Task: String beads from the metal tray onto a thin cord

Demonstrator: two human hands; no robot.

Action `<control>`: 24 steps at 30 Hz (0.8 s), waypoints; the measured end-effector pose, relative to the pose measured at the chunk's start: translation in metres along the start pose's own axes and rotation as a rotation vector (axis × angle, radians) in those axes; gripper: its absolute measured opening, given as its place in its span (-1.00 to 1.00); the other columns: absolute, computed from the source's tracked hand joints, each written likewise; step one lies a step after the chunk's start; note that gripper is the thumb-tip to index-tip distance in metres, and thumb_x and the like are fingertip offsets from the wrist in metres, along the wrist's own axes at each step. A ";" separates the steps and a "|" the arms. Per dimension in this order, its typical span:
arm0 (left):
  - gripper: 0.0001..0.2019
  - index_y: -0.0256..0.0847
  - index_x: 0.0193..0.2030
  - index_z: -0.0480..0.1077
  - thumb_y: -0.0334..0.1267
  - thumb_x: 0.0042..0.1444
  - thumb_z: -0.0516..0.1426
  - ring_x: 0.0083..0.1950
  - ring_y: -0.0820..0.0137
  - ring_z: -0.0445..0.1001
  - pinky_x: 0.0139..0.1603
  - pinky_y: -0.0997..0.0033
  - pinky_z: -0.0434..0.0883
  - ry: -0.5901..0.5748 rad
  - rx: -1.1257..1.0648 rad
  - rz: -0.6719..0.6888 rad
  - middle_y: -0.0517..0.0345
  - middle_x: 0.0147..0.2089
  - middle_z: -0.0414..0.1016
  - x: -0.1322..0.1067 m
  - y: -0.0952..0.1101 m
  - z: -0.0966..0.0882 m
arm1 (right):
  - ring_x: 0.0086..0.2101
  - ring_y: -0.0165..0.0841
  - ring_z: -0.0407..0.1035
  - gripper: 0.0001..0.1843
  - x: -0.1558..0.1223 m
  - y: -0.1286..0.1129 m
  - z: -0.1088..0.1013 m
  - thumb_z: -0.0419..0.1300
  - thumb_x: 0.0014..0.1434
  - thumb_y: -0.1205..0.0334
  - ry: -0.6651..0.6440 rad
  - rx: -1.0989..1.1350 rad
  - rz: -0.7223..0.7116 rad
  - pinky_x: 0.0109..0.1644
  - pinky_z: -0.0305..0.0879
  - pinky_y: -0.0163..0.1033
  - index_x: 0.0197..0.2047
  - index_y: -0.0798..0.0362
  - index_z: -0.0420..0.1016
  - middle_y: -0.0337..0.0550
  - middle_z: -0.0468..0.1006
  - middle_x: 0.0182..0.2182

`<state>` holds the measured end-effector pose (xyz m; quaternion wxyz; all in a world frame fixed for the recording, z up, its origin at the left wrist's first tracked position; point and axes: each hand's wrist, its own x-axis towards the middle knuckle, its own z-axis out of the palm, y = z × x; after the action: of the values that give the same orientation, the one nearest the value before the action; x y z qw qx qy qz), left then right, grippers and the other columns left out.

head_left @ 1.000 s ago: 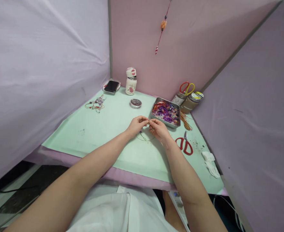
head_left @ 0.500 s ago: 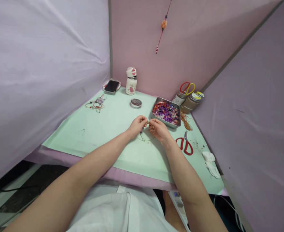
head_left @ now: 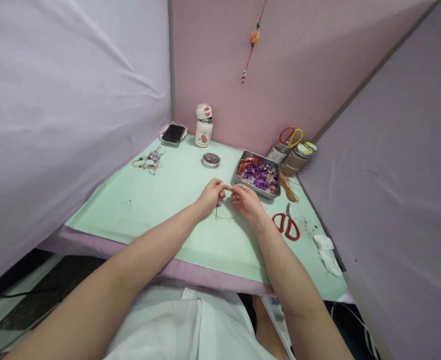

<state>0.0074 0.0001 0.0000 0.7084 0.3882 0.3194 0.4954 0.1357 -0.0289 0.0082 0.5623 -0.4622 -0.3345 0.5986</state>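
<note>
My left hand and my right hand meet over the middle of the pale green mat, fingertips almost touching. Both are pinched closed on a thin dark beading cord that loops down onto the mat below them. A small purple bead hangs on the cord just under my left fingers. The metal tray of mixed purple, pink and orange beads lies right behind my right hand.
Red-handled scissors lie right of my right wrist, crumpled white tissue further right. Two jars, one holding scissors, stand at the back right. A round tin, white bottle, phone and finished beaded strings sit behind.
Both hands stayed together on the cord with only slight finger shifts. The cord loop under them has moved a little toward the left hand.
</note>
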 end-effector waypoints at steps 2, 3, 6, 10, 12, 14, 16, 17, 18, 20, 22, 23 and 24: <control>-0.90 -0.22 -0.36 0.13 -0.43 0.18 -0.02 -0.60 0.67 0.11 -0.48 0.61 0.14 0.003 -0.019 -0.018 0.21 -0.40 0.42 0.000 0.001 0.001 | -0.54 -0.55 0.16 -0.73 0.000 0.001 0.000 0.39 -0.18 0.21 0.006 -0.001 -0.008 -0.51 0.09 -0.41 -0.46 0.05 0.38 -0.36 0.31 -0.57; -0.90 -0.22 -0.36 0.13 -0.42 0.17 0.00 -0.60 0.67 0.10 -0.48 0.61 0.14 0.007 -0.025 -0.024 0.21 -0.40 0.42 0.000 0.001 0.001 | -0.53 -0.55 0.16 -0.74 0.000 0.001 0.000 0.39 -0.19 0.21 0.011 -0.001 -0.014 -0.51 0.09 -0.41 -0.47 0.05 0.38 -0.36 0.31 -0.56; -0.88 -0.21 -0.35 0.13 -0.38 0.13 0.07 -0.61 0.67 0.08 -0.48 0.60 0.14 0.018 -0.030 -0.036 0.19 -0.41 0.43 0.000 0.002 0.000 | -0.53 -0.54 0.16 -0.74 0.001 0.002 0.001 0.38 -0.18 0.20 0.014 -0.008 -0.026 -0.51 0.09 -0.40 -0.46 0.05 0.38 -0.36 0.30 -0.56; -0.83 -0.21 -0.34 0.15 -0.30 0.08 0.14 -0.59 0.66 0.11 -0.46 0.58 0.15 -0.007 -0.028 -0.026 0.17 -0.42 0.43 0.000 0.002 -0.001 | -0.55 -0.53 0.14 -0.74 0.001 0.002 0.001 0.37 -0.18 0.18 0.025 -0.040 -0.032 -0.51 0.09 -0.37 -0.46 0.03 0.37 -0.37 0.29 -0.57; -0.75 -0.20 -0.31 0.16 -0.29 0.00 0.21 -0.57 0.64 0.16 -0.46 0.57 0.16 -0.019 0.002 -0.009 0.21 -0.42 0.42 -0.001 0.002 -0.002 | -0.56 -0.52 0.13 -0.74 0.001 0.001 0.001 0.36 -0.18 0.17 0.028 -0.057 -0.038 -0.51 0.09 -0.36 -0.46 0.03 0.36 -0.37 0.28 -0.57; -0.67 -0.19 -0.27 0.16 -0.35 -0.10 0.25 -0.55 0.63 0.21 -0.44 0.56 0.16 -0.015 0.045 0.010 0.26 -0.43 0.42 -0.001 0.001 -0.002 | -0.55 -0.52 0.13 -0.73 0.000 0.001 0.001 0.35 -0.18 0.14 0.016 -0.081 -0.043 -0.49 0.09 -0.35 -0.46 0.03 0.34 -0.36 0.29 -0.56; -0.64 -0.18 -0.25 0.15 -0.39 -0.14 0.24 -0.53 0.62 0.25 -0.42 0.55 0.18 0.001 0.097 0.037 0.29 -0.42 0.42 -0.001 -0.001 -0.003 | -0.55 -0.51 0.14 -0.73 0.001 0.002 0.001 0.31 -0.15 0.11 0.013 -0.140 -0.059 -0.47 0.11 -0.34 -0.45 0.02 0.33 -0.35 0.29 -0.55; -0.64 -0.18 -0.25 0.14 -0.39 -0.14 0.23 -0.51 0.61 0.28 -0.40 0.55 0.20 0.007 0.129 0.062 0.28 -0.41 0.43 -0.001 -0.001 -0.003 | -0.54 -0.49 0.15 -0.74 0.001 0.002 0.001 0.29 -0.13 0.09 0.029 -0.191 -0.085 -0.46 0.11 -0.32 -0.44 0.02 0.33 -0.35 0.29 -0.55; -0.65 -0.18 -0.25 0.13 -0.39 -0.13 0.22 -0.49 0.60 0.30 -0.37 0.54 0.21 0.013 0.171 0.095 0.28 -0.40 0.43 -0.001 -0.002 -0.003 | -0.52 -0.47 0.16 -0.76 0.002 0.003 0.001 0.26 -0.11 0.08 0.059 -0.261 -0.133 -0.44 0.13 -0.31 -0.43 0.01 0.33 -0.34 0.30 -0.54; -0.67 -0.17 -0.25 0.12 -0.38 -0.09 0.20 -0.47 0.58 0.31 -0.35 0.53 0.23 0.025 0.295 0.189 0.29 -0.40 0.43 -0.002 -0.003 -0.003 | -0.47 -0.43 0.21 -0.79 0.002 0.003 0.001 0.21 -0.08 0.08 0.150 -0.445 -0.299 -0.38 0.16 -0.28 -0.40 0.01 0.34 -0.30 0.34 -0.49; -0.70 -0.16 -0.25 0.11 -0.39 -0.06 0.18 -0.49 0.58 0.28 -0.36 0.52 0.22 0.043 0.480 0.293 0.31 -0.41 0.41 -0.004 -0.002 -0.003 | -0.41 -0.40 0.23 -0.81 0.001 0.003 0.002 0.20 -0.06 0.10 0.233 -0.645 -0.493 -0.31 0.17 -0.26 -0.41 0.02 0.34 -0.25 0.37 -0.43; -0.71 -0.15 -0.25 0.11 -0.40 -0.05 0.16 -0.51 0.58 0.25 -0.38 0.52 0.21 0.054 0.587 0.339 0.32 -0.40 0.41 -0.005 -0.003 -0.003 | -0.40 -0.39 0.22 -0.82 -0.001 0.002 0.003 0.19 -0.05 0.10 0.256 -0.731 -0.555 -0.30 0.17 -0.26 -0.44 0.02 0.33 -0.25 0.37 -0.43; -0.73 -0.14 -0.24 0.12 -0.41 -0.04 0.15 -0.53 0.58 0.22 -0.40 0.51 0.19 0.065 0.692 0.377 0.32 -0.39 0.41 -0.006 -0.003 -0.004 | -0.41 -0.39 0.20 -0.80 -0.002 0.001 0.004 0.18 -0.03 0.09 0.264 -0.800 -0.582 -0.30 0.15 -0.26 -0.48 0.02 0.30 -0.26 0.36 -0.47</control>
<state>0.0037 -0.0053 -0.0038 0.4220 0.6400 0.4129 0.4918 0.1316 -0.0308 0.0087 0.5221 -0.6007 -0.5784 0.1787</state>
